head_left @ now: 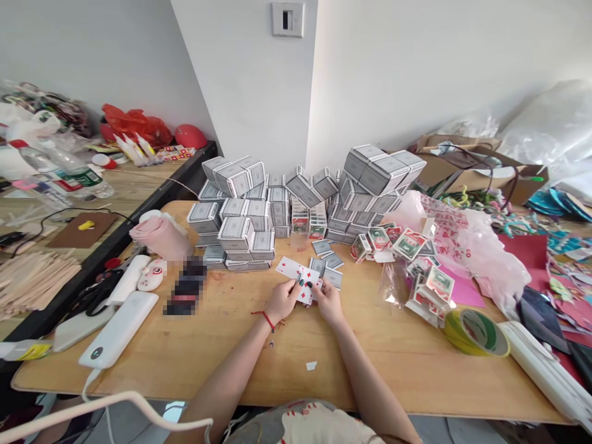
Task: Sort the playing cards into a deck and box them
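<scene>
Playing cards: thin, flat rectangles with red diamonds, overlapping between both hands, above the smooth wooden counter (240, 345).
Left hand (282, 300): grip pinching the cards (305, 274), thumb on top, wrist circled by a red cord (264, 317).
Right hand (329, 303): grip pinching their right side, forearm angled inward.
Decks (240, 237): grey-patterned blocks, stacked beyond.

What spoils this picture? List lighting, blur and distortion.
Head view: the right wall is brighter than the pillar; a pixelated patch hides detail on the table; the playing cards show legible red pips, but wooden sticks look soft, perhaps stretched.
</scene>
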Tool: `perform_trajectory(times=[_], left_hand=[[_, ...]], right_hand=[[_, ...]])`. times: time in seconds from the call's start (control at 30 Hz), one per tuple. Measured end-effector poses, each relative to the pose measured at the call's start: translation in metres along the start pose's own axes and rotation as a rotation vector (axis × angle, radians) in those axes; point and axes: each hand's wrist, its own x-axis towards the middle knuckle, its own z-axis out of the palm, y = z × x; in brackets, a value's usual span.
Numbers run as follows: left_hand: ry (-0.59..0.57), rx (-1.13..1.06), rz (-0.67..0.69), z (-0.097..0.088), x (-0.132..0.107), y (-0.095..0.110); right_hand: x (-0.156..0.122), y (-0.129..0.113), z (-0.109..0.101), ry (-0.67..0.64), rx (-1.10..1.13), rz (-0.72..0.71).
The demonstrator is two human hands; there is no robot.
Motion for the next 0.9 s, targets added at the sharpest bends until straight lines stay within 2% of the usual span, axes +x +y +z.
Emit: perform_trajectory(times=[0.17, 0.53, 0.6, 0.7, 0.77, 0.9], left_hand=[[0.029, 0.088, 0.018, 0.001, 0.001, -0.002], [0.054, 0.084, -0.047, 0.005, 0.003, -0.002], [-0.002, 0.026, -0.098, 0.004, 0.006, -0.002], [-0.162, -0.12, -0.171, 0.0, 0.012, -0.001], [-0.198, -0.181, -0.179, -0.003, 0.017, 0.0], [0.03, -0.025, -0.094, -0.003, 0.03, 0.0]], right_hand=[[0.0, -0.002, -0.002, -0.02, -0.028, 0.034], [0.002, -0.003, 0.001, 0.02, -0.049, 0.027], [0.005, -0.003, 0.0, 0.038, -0.049, 0.018], [0.01, -0.003, -0.002, 0.069, -0.069, 0.003], [0.014, -0.001, -0.003, 0.058, -0.101, -0.003], [0.02, 0.002, -0.004, 0.044, -0.178, 0.005]])
